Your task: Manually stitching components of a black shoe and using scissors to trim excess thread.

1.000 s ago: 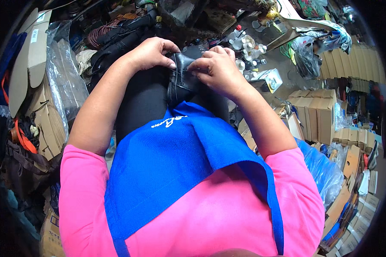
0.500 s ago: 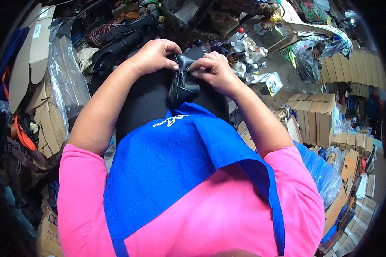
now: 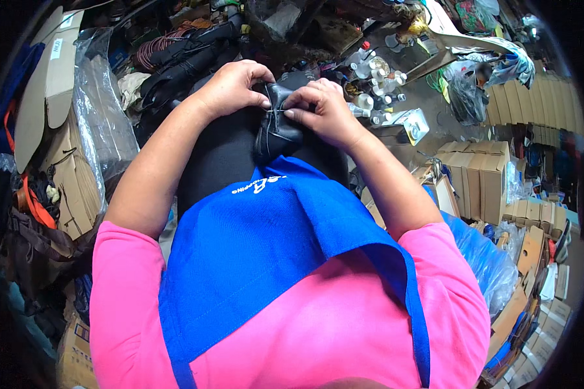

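A black leather shoe upper (image 3: 279,133) rests over my lap, its pale seam lines showing and its lower end by the blue apron (image 3: 259,227). On its left edge, my left hand (image 3: 241,84) is closed, thumb and forefinger pinching the leather near the top. My right hand (image 3: 328,110) is closed at the right edge, thumb and forefinger pressed together against the leather. A thin light strand, like thread (image 3: 276,111), runs across the upper between the two sets of fingertips. Whether a needle is there is too small to tell.
Several plastic bottles (image 3: 376,78) and a pale square can (image 3: 410,124) stand on the floor ahead to the right. Stacked cardboard boxes (image 3: 477,175) and blue plastic wrapping (image 3: 480,253) lie at my right. Cardboard sheets (image 3: 71,181) and clear plastic (image 3: 104,117) stand at my left.
Both hands stay at the upper with nearly the same pinch. The right fingertips have shifted slightly left, and the strand sits a little lower on the leather.
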Available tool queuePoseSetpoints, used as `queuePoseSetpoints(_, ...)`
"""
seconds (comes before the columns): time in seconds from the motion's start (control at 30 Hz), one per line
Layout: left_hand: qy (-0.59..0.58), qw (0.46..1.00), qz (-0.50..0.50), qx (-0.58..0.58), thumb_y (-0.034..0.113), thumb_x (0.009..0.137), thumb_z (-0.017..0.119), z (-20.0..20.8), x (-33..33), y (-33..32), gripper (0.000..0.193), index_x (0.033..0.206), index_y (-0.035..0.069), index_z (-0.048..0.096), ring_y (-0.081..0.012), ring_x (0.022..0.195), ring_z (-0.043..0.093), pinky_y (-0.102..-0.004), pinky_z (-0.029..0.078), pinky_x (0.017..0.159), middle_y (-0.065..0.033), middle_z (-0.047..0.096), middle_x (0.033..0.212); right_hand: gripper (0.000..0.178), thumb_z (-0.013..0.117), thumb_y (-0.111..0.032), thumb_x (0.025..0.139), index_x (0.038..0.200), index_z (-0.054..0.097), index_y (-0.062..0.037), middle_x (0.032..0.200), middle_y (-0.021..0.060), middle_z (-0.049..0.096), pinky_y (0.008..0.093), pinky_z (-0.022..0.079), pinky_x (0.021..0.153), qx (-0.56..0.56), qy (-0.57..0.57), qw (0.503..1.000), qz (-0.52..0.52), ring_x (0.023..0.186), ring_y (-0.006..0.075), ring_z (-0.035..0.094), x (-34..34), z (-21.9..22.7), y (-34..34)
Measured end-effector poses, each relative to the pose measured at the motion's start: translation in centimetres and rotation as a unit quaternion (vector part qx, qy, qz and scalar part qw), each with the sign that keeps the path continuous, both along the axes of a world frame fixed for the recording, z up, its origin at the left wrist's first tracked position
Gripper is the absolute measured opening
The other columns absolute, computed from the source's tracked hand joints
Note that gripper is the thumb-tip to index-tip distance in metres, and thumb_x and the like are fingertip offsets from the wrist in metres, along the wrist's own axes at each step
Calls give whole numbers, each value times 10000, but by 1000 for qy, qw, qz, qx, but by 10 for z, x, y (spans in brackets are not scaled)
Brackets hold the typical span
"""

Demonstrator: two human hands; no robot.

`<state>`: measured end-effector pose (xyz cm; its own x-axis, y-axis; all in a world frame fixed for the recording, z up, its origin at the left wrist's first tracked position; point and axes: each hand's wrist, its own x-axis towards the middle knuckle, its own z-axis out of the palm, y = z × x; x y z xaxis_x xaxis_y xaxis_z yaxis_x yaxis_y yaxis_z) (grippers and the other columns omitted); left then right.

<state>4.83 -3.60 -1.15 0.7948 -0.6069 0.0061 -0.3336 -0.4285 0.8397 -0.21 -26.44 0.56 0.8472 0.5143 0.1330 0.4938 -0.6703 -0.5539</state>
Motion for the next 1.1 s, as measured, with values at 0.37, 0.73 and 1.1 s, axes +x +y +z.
queuePoseSetpoints(0.37,-51,987,150,-37,-61,763,637,31,-73,27,289,1025,51,684,-217,772,601,-306,487,766,-81,604,860,321,679,-196,779,1074,704,-321,841,-15,583,402,316,884,-53,-48,997,24,925,214,505,-19,7,-10)
queuePoseSetpoints(0.73,-237,961,138,45,83,713,721,17,-68,23,185,878,167,733,-211,811,507,-363,391,759,-9,515,758,410,567,-84,756,1033,720,-345,871,-29,582,389,294,924,-46,82,995,38,964,209,497,8,10,-13)
queuePoseSetpoints(1.1,-259,958,94,86,87,722,720,21,-68,15,213,912,181,738,-209,808,501,-353,373,781,-3,505,756,350,601,-138,781,1038,728,-338,901,-27,584,390,292,934,-35,107,992,59,997,210,495,14,6,-14)
